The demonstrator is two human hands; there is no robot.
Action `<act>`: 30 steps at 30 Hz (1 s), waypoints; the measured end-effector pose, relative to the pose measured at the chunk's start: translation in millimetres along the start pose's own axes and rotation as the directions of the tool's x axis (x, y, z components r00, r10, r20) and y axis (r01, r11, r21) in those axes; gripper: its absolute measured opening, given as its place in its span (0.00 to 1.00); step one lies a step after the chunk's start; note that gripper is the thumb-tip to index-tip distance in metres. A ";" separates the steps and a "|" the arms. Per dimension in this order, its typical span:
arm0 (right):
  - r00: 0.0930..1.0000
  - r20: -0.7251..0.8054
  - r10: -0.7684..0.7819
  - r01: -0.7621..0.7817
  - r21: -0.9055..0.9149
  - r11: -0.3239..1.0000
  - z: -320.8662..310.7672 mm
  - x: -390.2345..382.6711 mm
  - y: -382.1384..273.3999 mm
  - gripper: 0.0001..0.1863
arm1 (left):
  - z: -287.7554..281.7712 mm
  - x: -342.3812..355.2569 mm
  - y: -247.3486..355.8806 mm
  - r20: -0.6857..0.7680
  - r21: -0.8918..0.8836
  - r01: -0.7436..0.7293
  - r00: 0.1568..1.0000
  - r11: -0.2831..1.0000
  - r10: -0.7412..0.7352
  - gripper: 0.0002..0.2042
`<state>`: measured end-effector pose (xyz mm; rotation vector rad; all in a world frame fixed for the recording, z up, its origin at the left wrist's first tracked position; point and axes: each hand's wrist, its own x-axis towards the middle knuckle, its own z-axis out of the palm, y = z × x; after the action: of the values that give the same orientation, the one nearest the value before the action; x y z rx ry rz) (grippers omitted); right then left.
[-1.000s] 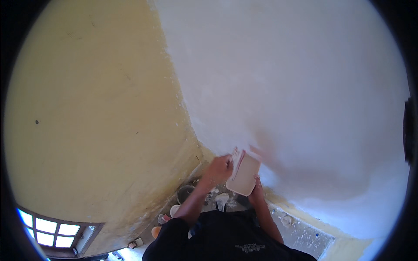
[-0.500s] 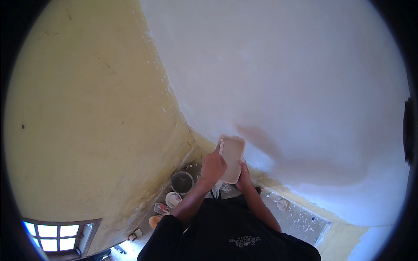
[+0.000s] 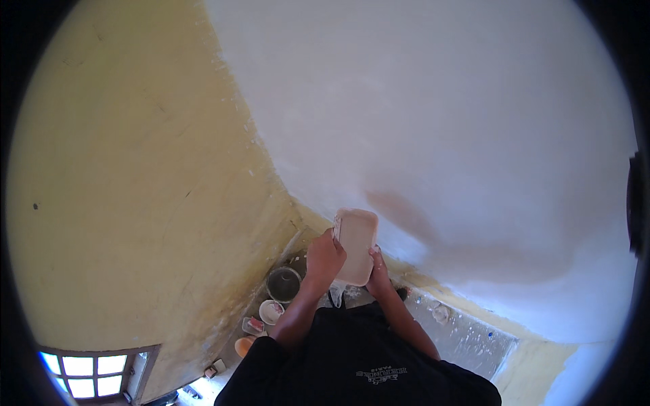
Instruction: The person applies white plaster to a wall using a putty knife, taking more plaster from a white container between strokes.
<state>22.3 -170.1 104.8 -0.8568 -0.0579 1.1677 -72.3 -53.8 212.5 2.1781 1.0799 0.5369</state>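
Gripping a thin, pale-smeared blade (image 3: 336, 227), the left hand (image 3: 326, 258) has shifted to the left rim of the shallow beige rectangular tray (image 3: 359, 212) — uncovering more pale paste (image 3: 357, 241) — while the right hand (image 3: 378, 266) grasps the tray's opposite edge, between-hands.

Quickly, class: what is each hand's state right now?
Left hand: closed at the left edge of the pale, rectangular tray; anything held is unclear.
Right hand: holding that tray's right edge.
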 end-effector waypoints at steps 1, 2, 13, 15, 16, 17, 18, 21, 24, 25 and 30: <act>1.000 -0.006 0.011 -0.011 -0.019 1.000 2.9 -1.4 -1.9 0.35 | -0.9 -0.7 1.8 0.001 0.072 0.036 0.999 0.997 -0.036 0.09; 1.000 -0.010 0.023 -0.024 -0.039 0.999 4.9 -2.9 -2.8 0.35 | 0.7 -2.4 4.8 0.003 0.072 0.036 0.999 0.997 -0.036 0.09; 1.000 0.018 -0.005 0.006 -0.034 0.999 1.3 -2.1 -3.2 0.35 | 4.5 -2.5 19.4 0.109 -0.069 0.125 0.987 0.990 -0.117 0.13; 1.000 0.022 -0.002 0.003 -0.034 0.999 2.4 0.0 3.2 0.35 | 12.7 -1.8 10.7 0.093 -0.041 0.069 0.994 0.997 -0.065 0.12; 0.999 0.040 -0.001 0.002 -0.030 1.000 3.0 1.2 6.4 0.34 | 15.7 -2.4 6.6 0.082 -0.014 0.010 0.997 1.000 -0.009 0.12; 0.999 0.054 -0.003 0.005 -0.027 1.000 1.4 3.5 8.4 0.33 | 15.0 -3.2 6.8 0.082 -0.014 0.009 0.997 1.000 -0.008 0.12; 0.999 0.054 -0.004 0.005 -0.026 1.000 -0.3 5.4 10.2 0.33 | 13.7 -4.7 7.3 0.116 -0.043 -0.034 0.992 0.999 0.038 0.12; 0.999 0.032 0.025 -0.025 0.006 1.000 -5.3 8.1 11.9 0.31 | 9.6 -4.7 7.0 0.123 -0.138 -0.025 0.991 0.990 0.042 0.12; 0.998 0.060 0.010 -0.010 0.004 1.000 -9.6 8.9 13.8 0.31 | 13.8 -2.6 2.7 0.067 -0.175 -0.076 0.994 0.982 0.088 0.09; 0.998 0.068 0.012 -0.012 0.001 1.000 -11.6 10.5 15.7 0.29 | 15.2 -2.1 1.0 0.039 -0.147 -0.179 0.982 0.973 0.187 0.07; 0.999 0.010 -0.038 0.039 -0.058 0.998 -2.6 4.2 8.9 0.29 | -0.6 6.0 4.6 0.007 -0.055 0.026 1.000 0.998 -0.026 0.08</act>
<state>18.3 -167.0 95.9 -0.8980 -0.1156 1.1383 -66.7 -50.8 216.5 2.1136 1.0761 0.5420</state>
